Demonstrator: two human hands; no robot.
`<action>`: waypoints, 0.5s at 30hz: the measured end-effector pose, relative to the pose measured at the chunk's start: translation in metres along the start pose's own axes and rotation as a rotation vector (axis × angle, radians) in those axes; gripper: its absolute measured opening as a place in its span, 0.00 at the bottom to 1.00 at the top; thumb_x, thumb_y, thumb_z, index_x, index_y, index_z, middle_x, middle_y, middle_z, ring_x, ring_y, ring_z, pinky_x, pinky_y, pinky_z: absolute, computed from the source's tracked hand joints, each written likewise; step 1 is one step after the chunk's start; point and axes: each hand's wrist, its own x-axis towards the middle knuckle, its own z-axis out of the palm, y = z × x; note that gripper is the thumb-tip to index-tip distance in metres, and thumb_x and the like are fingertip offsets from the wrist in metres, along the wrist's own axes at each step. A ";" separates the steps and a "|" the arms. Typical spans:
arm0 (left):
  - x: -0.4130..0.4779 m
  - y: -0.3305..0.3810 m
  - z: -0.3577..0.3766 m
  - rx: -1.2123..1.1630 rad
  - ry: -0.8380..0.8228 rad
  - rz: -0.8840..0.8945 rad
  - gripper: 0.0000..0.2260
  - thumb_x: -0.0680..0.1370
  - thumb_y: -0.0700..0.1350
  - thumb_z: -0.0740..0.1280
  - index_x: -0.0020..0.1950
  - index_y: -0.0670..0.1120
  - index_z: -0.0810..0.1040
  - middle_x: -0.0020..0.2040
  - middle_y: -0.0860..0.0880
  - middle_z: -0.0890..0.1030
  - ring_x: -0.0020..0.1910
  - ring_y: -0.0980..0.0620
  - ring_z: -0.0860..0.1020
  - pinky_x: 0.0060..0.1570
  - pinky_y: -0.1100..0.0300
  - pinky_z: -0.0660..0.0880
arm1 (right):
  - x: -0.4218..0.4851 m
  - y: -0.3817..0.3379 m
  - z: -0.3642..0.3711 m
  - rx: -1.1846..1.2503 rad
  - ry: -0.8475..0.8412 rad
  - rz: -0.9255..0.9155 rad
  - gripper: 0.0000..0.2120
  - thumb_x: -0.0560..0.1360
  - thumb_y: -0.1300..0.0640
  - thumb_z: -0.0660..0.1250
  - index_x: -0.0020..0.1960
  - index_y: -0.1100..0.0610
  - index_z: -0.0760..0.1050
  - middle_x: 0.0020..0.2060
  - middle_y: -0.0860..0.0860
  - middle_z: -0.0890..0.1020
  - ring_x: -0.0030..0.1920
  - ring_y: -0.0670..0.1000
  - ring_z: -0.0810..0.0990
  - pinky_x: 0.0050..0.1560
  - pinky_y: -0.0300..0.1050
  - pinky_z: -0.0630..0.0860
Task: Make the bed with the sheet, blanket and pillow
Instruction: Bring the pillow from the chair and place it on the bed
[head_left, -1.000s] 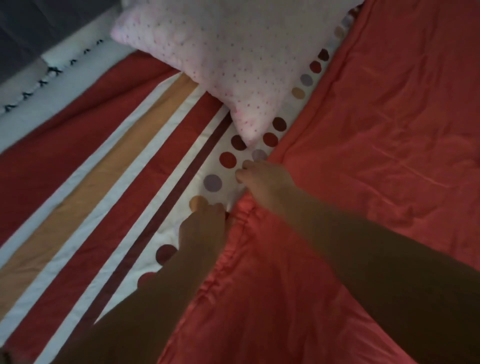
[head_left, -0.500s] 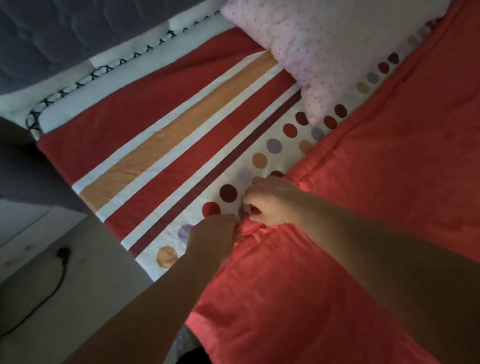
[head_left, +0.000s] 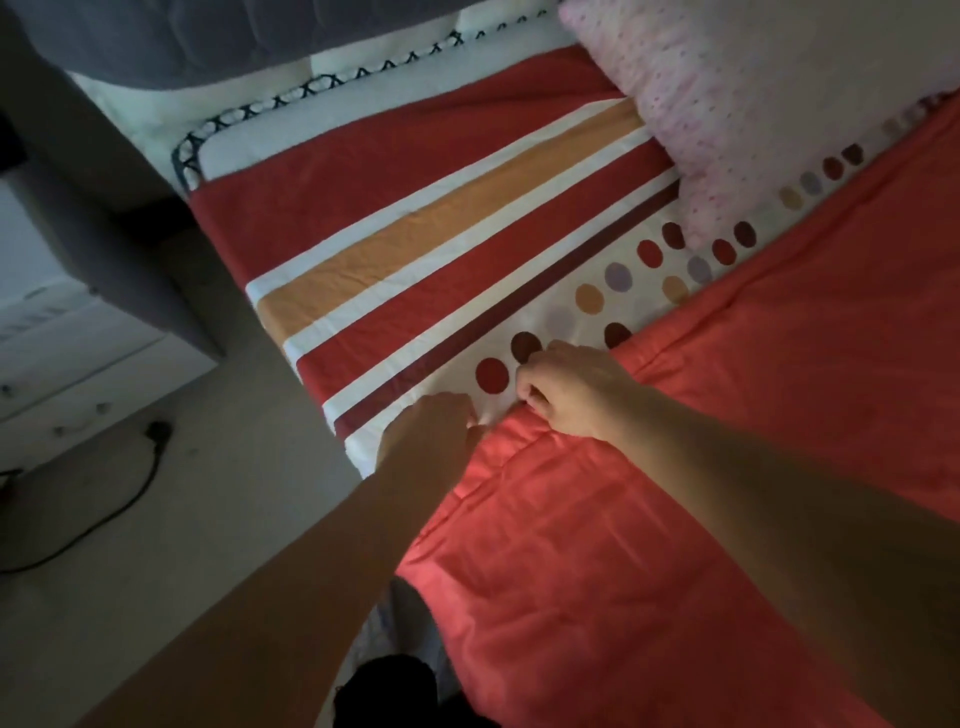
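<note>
A red, orange and white striped sheet (head_left: 415, 249) with coloured dots covers the mattress. A coral-red blanket (head_left: 727, 441) lies over the right and lower part of the bed. Its top edge runs diagonally from the bed's near side up to the right. A pink dotted pillow (head_left: 753, 104) rests on the sheet at the upper right. My left hand (head_left: 431, 436) grips the blanket's top edge close to the side of the bed. My right hand (head_left: 566, 389), fingers curled, pinches the same edge just to the right.
A grey padded headboard (head_left: 156, 41) stands at the top left. Bare mattress with black piping (head_left: 322, 98) shows above the sheet. To the left is beige floor (head_left: 182, 519) with a black cable (head_left: 119, 499) and white furniture (head_left: 57, 338).
My view has shifted toward the bed's left side, so the floor and mattress corner show. Both hands have slid along the blanket's top edge toward that side, still holding it.
</note>
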 end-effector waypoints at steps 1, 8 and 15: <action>-0.007 -0.008 -0.001 -0.005 0.012 0.008 0.12 0.79 0.59 0.64 0.55 0.52 0.77 0.49 0.52 0.83 0.52 0.49 0.82 0.52 0.50 0.79 | -0.003 -0.005 -0.002 0.006 -0.009 0.002 0.03 0.77 0.52 0.68 0.51 0.47 0.80 0.46 0.44 0.80 0.49 0.49 0.79 0.47 0.49 0.79; -0.071 -0.057 0.000 -0.131 -0.112 -0.025 0.12 0.77 0.57 0.69 0.58 0.54 0.79 0.50 0.56 0.80 0.52 0.54 0.79 0.53 0.59 0.74 | -0.007 -0.060 -0.015 0.085 -0.182 -0.130 0.12 0.75 0.46 0.70 0.57 0.45 0.80 0.53 0.42 0.82 0.53 0.46 0.80 0.52 0.47 0.79; -0.084 -0.076 0.002 0.003 0.061 -0.138 0.07 0.79 0.51 0.67 0.56 0.55 0.78 0.53 0.51 0.81 0.55 0.46 0.79 0.49 0.58 0.73 | 0.001 -0.112 -0.005 -0.055 -0.134 -0.215 0.05 0.79 0.50 0.69 0.51 0.50 0.82 0.48 0.47 0.80 0.46 0.50 0.81 0.44 0.46 0.77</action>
